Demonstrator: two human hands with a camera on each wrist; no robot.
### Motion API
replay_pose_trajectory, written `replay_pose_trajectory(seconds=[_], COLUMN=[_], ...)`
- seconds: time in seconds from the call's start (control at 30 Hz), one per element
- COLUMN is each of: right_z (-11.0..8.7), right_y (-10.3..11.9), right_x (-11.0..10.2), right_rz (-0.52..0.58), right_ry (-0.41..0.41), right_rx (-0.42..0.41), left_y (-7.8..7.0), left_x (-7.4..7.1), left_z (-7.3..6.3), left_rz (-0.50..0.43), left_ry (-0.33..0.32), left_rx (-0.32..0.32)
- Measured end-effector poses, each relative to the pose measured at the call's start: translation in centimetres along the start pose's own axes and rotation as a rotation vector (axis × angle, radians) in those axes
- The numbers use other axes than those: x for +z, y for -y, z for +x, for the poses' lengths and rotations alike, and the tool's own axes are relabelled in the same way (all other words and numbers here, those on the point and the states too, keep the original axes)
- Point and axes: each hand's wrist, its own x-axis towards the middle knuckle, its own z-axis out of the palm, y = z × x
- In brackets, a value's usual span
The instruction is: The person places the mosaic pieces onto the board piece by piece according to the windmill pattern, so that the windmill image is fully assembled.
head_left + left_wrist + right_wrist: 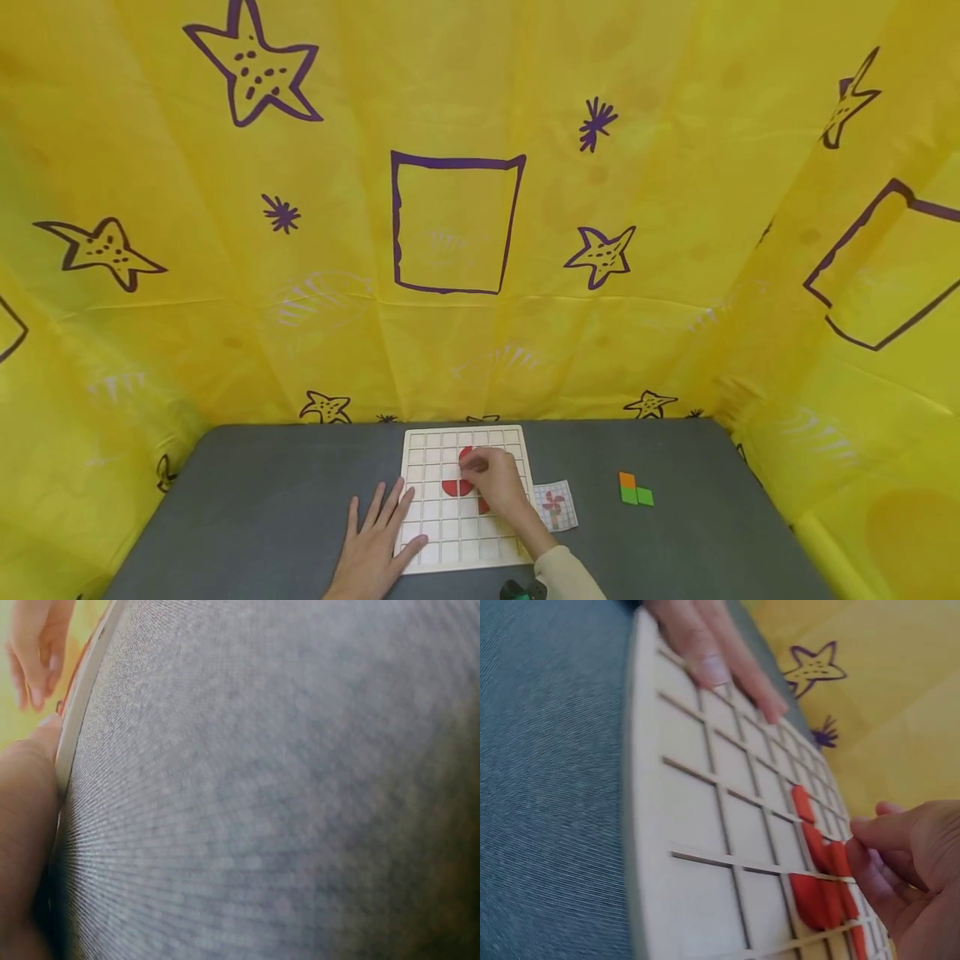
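A pale wooden grid board (431, 533) lies on the dark table. My left hand (372, 537) rests at its left edge with fingers spread, the thumb lying over the board's lower left squares. Over the upper middle of the board is my right hand (491, 479), its thumb and fingertips close together beside several red curved pieces (810, 900). No piece shows between those fingertips in the right wrist view. One red piece (450, 487) sits left of the right hand; another red piece (483, 505) is partly hidden below it. The left wrist view shows mostly blurred tabletop.
Right of the board, partly behind the right forearm, lies a pattern card (558, 512) printed with a red and green figure on a grid. Farther right are an orange square (627, 479) and two green squares (644, 497). A yellow curtain (457, 358) surrounds the table.
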Motion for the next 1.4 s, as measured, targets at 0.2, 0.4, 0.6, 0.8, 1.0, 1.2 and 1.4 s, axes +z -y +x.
replay_pose_trajectory(seconds=[0.2, 0.4, 0.6, 0.8, 1.0, 1.2, 1.4], right_z=[0.5, 0.9, 0.6, -0.4, -1.2, -1.6, -2.1], right_y=[0.3, -0.2, -1.3, -1.8, -2.7, -3.8, -4.8], right_x=[-2.0, -4.1, -5.8, -7.8, -10.1, -12.1, -14.2], right_rz=[-0.005, -0.065, -0.083, -0.106, -0.161, -0.194, -0.250], right_ry=[-0.014, -0.050, -0.073, -0.102, -0.119, -0.111, -0.065], right_rx=[-0.020, -0.039, -0.035, -0.015, -0.018, 0.006, -0.012], left_y=[0.1, 0.0, -0.1, -0.2, -0.2, -0.2, -0.2], left_x=[0.0, 0.0, 0.0, 0.0, 0.0, -0.1, -0.2], left_z=[0.0, 0.1, 0.1, 0.0, 0.1, 0.0, 0.0], left_rz=[-0.008, -0.015, -0.022, -0.028, -0.019, -0.023, -0.040], left_ry=[-0.014, 0.015, 0.013, 0.005, 0.002, -0.004, 0.008], left_rx=[0.000, -0.009, -0.010, -0.007, -0.003, -0.001, -0.004])
